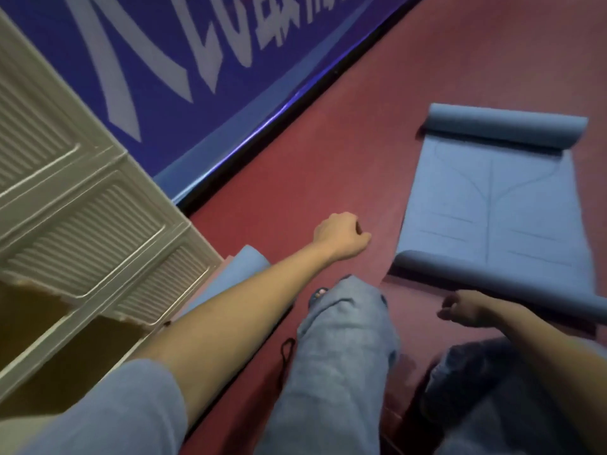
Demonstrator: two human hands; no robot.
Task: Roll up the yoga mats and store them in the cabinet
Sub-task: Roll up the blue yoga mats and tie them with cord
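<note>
A blue yoga mat [492, 205] lies on the red floor at the right, its far end rolled into a thick tube [505, 129] and its near edge curled up. A second blue mat [239, 267], rolled, lies by the foot of the beige cabinet [82, 218], partly hidden under my left forearm. My left hand [341, 236] reaches forward over the bare floor between the two mats, fingers curled into a fist and holding nothing. My right hand [460, 308] hangs just short of the flat mat's near edge, fingers loosely curled, empty.
The cabinet has ribbed doors, and an open compartment [65, 362] shows at the lower left. A blue wall banner [197, 60] with white lettering runs along the floor's far edge. My legs in grey trousers [341, 356] stand between the mats.
</note>
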